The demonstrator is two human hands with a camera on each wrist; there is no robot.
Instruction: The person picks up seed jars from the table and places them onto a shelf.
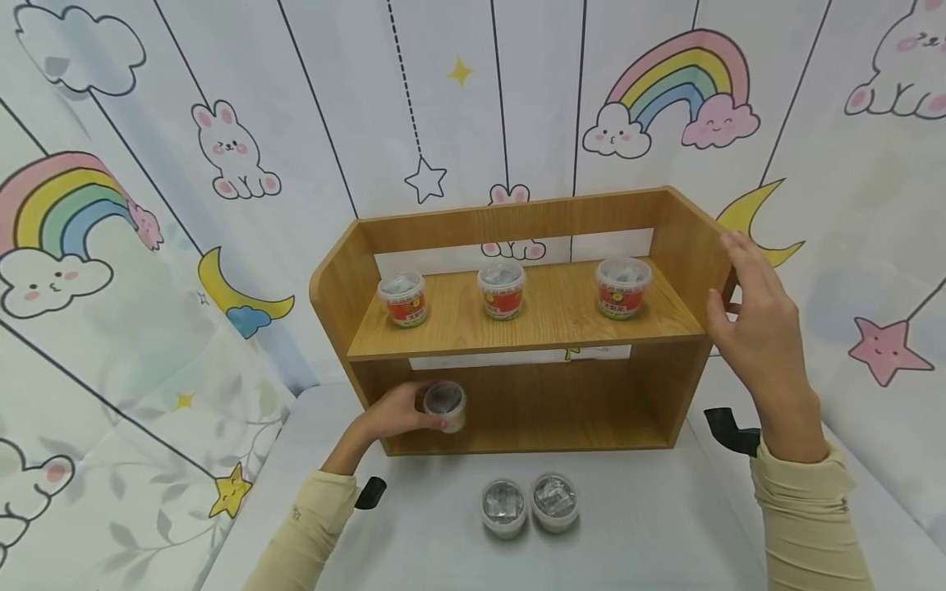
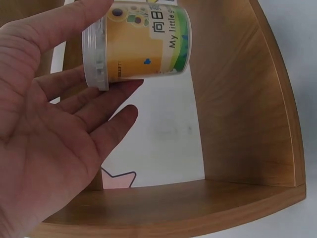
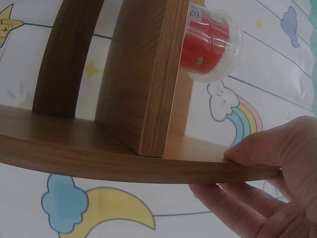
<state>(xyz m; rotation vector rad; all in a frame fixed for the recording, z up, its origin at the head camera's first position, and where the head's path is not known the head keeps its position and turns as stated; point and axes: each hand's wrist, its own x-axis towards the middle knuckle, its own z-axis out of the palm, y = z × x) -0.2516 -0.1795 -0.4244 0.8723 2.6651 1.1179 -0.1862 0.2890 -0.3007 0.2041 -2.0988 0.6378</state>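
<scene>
A two-tier wooden shelf point(image 1: 517, 343) stands on the white table. In its lower compartment, at the left, my left hand point(image 1: 399, 410) grips a small lidded plastic cup point(image 1: 446, 405). The left wrist view shows the cup's yellow and green label point(image 2: 143, 44) with sunflowers, between thumb and fingers. My right hand point(image 1: 764, 320) holds the front edge of the shelf's right side panel, thumb inside and fingers outside, as the right wrist view shows point(image 3: 262, 183). Three cups with red labels, a left one point(image 1: 406, 308), a middle one point(image 1: 502, 300) and a right one point(image 1: 622, 297), stand upright on the upper tier.
Two more lidded cups, one left point(image 1: 505, 507) and one right point(image 1: 555, 501), stand side by side on the table point(image 1: 628, 525) before the shelf. Behind hangs a white curtain point(image 1: 310, 123) printed with rabbits, rainbows and stars. Black straps show at both wrists.
</scene>
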